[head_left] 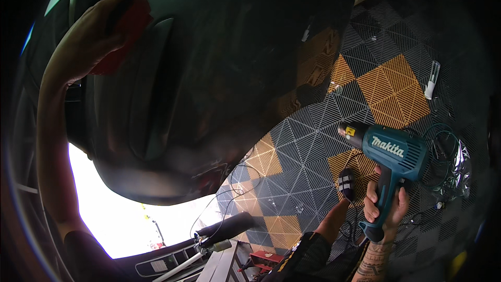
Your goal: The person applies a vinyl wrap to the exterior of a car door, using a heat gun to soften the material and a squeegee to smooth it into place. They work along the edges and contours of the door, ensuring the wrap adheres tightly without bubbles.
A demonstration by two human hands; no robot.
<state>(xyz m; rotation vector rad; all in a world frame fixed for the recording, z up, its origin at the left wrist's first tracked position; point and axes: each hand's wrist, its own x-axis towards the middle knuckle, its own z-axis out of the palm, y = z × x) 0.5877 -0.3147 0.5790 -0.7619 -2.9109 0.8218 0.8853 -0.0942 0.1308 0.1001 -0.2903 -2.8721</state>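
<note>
My right hand [395, 210] is wrapped round the grip of a teal and black heat gun [392, 149], at the right, its nozzle pointing left toward a dark car body panel [229, 73]. At the upper left, my raised left hand [99, 34] is closed on a red flat piece [133, 23], pressed against or just over the panel. Dim light hides what kind of piece it is. A long recess [159, 83] runs down the panel beside it. The gun's nozzle is apart from the panel.
The floor has grey and orange ribbed tiles [394, 91]. A cable [443, 130] and crumpled clear plastic [460, 169] lie at the right. A white-ended tool [432, 81] lies farther off. A red toolbox [266, 258] and a metal step [222, 263] stand near my leg.
</note>
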